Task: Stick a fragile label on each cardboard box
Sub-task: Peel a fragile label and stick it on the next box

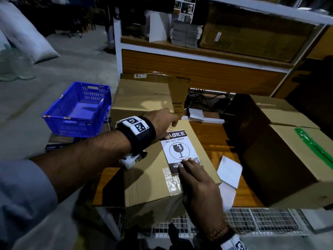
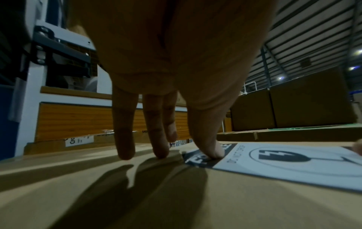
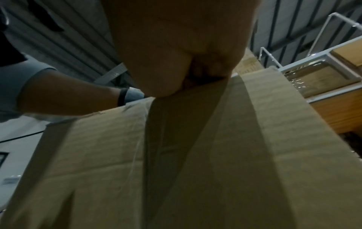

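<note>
From the head view, the fragile label (image 1: 177,150) lies flat on top of the cardboard box (image 1: 144,179) in front of me on the desk (image 1: 221,147). My left hand (image 1: 162,121) presses its far edge with straight fingers, and my right hand (image 1: 196,179) flattens the near edge with extended fingers. I judge this box almost done, only the smoothing left. The box behind (image 1: 140,94) and the big box on the right (image 1: 288,159) show no label on the faces I can see, so they seem to remain. White sheets (image 1: 229,171) lie beside my box.

From the left wrist, my fingers (image 2: 209,147) are spread and relaxed, one tip pressing the label's dark band, the others touching cardboard just beside it.

From the right wrist, my palm sits against the box's edge; the fingers are hidden here, so their state cannot be told from this view.
</note>
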Motion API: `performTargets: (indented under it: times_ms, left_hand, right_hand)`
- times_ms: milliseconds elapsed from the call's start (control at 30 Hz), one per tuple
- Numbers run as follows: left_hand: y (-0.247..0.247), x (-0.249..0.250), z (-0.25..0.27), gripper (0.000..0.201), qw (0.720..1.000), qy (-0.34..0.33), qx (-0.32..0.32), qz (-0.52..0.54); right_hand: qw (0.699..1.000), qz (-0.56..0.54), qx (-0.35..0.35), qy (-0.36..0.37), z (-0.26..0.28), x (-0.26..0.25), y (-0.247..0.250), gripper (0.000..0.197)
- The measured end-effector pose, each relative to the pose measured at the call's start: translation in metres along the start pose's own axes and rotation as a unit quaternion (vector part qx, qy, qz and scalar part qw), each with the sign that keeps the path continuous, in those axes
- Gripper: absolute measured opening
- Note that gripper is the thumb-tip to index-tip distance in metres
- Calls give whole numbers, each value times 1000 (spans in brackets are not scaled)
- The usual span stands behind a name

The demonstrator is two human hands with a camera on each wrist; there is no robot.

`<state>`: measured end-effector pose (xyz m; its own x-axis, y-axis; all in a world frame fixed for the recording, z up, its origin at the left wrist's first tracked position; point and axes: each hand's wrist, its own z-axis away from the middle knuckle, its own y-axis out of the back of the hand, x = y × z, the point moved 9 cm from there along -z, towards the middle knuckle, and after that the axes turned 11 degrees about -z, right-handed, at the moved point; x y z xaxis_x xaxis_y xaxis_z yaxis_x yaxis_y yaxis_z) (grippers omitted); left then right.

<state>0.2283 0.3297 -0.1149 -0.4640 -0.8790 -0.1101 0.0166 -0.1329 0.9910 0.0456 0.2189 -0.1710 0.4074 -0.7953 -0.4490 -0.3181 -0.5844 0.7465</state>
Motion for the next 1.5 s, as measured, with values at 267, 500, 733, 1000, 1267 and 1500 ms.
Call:
performTargets:
  times_ms: [267, 500, 733, 1000, 1267, 1500]
  left_hand:
    - [-23, 20, 19, 56, 992, -49, -69, -96]
    - [-38, 13, 30, 111, 987, -32, -105, -120]
    - [-34, 22, 46, 134, 982, -35, -161, -93]
    - [-38, 22, 47, 147, 976, -23, -201, -85]
    - [-43, 21, 47, 152, 975, -10, -210, -65]
    - [-46, 22, 50, 153, 972, -15, -224, -64]
  right_hand:
    - [998, -23, 36, 38, 9, 2, -5, 38]
    - [992, -63, 66, 85, 9, -8, 2, 20]
    - [976, -174, 129, 17, 3, 9, 31, 38]
    - [997, -73, 31, 0, -7, 24, 25, 32]
    - [999, -30, -19, 30, -19, 19, 26, 23]
    - [999, -37, -25, 30, -17, 19, 27, 26]
